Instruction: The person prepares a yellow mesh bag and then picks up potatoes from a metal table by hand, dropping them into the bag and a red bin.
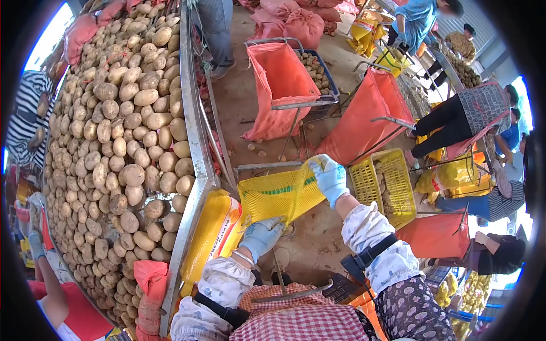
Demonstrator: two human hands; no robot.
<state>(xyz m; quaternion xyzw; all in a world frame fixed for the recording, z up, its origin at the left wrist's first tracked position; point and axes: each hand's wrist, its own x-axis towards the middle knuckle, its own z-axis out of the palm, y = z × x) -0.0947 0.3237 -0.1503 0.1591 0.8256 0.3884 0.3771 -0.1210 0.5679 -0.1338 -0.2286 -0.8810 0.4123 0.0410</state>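
A yellow mesh bag with a green stripe is stretched between my two gloved hands. My left hand, in a light blue glove, has its fingers closed on the bag's lower edge. Higher and to the right, my right hand grips the bag's upper corner. Below the bag, a metal frame with a curved bar stands close to my body. Just left of my left hand lies a yellow printed potato bag, against the metal edge of the sorting table.
Many potatoes cover the table at left. Red bags on frames stand ahead, with a yellow crate to the right. Several people work at right; a person in striped clothing is across the table.
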